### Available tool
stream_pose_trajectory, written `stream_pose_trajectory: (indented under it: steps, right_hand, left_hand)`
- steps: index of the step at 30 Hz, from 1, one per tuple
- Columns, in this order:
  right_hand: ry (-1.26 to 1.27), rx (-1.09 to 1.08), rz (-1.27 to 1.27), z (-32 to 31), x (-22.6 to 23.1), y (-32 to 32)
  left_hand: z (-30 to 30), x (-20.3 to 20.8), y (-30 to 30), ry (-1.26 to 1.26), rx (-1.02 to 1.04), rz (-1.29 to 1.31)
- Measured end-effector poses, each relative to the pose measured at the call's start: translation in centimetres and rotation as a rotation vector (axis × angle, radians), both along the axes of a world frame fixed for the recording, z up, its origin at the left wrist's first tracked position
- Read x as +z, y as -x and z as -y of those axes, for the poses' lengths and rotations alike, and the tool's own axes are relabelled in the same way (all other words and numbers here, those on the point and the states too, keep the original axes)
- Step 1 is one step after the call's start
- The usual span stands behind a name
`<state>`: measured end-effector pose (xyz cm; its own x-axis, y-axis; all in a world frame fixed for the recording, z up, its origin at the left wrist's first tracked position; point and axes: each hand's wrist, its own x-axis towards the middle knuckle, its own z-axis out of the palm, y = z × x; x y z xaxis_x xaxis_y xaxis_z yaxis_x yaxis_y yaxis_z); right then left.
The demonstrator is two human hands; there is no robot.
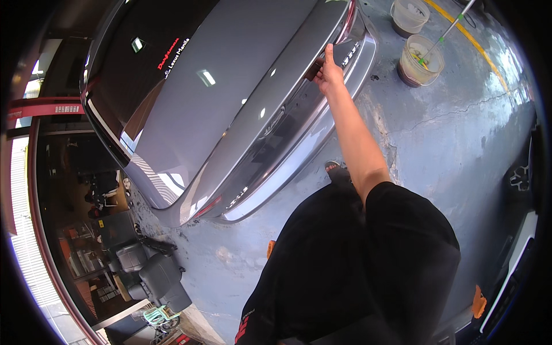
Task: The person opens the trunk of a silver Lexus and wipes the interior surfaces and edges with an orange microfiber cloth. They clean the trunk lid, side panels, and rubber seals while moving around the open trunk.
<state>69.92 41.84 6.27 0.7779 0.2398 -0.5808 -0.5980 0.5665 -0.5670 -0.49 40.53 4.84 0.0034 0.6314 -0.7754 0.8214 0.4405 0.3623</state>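
Note:
My right hand [329, 76] reaches out to the rear of a dark grey car [241, 75]. Its thumb points up, and its fingers curl around a small dark block [313, 69], which looks like a sponge or pad. The block is at the trunk lid's rear edge, near the far tail light [347, 23]; whether it touches the paint I cannot tell. Below it runs the glossy rear bumper [287, 181]. My left hand is out of view. A scrap of orange cloth [270, 248] shows beside my black shirt.
Two translucent buckets [422, 57] stand on the grey floor at the far right, one with a long pole [457, 22] in it. Black car seats [164, 282] sit at the lower left. A white vehicle [520, 259] and another orange cloth [478, 302] are at the right.

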Motion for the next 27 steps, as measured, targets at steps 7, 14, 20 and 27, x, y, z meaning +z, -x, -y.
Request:
stream_pose_trajectory:
  steps: [7,14,20,27]
  right_hand:
    - [-0.005,-0.013,-0.039,1.1,-0.8,1.1]
    - [-0.220,-0.060,0.023,0.5,-0.9,1.2]
    - [-0.100,-0.031,-0.058,0.8,-0.1,1.4]
    - [-0.065,0.023,-0.035,1.4,0.6,1.6]
  left_hand:
    - [-2.2,0.8,-1.8,0.031,-0.113,-0.021]
    - [-3.9,1.1,-3.0,0.025,-0.170,-0.013]
    - [-4.9,1.3,-3.7,0.029,-0.208,-0.009]
    - [-6.1,1.5,-4.8,0.047,-0.256,-0.014]
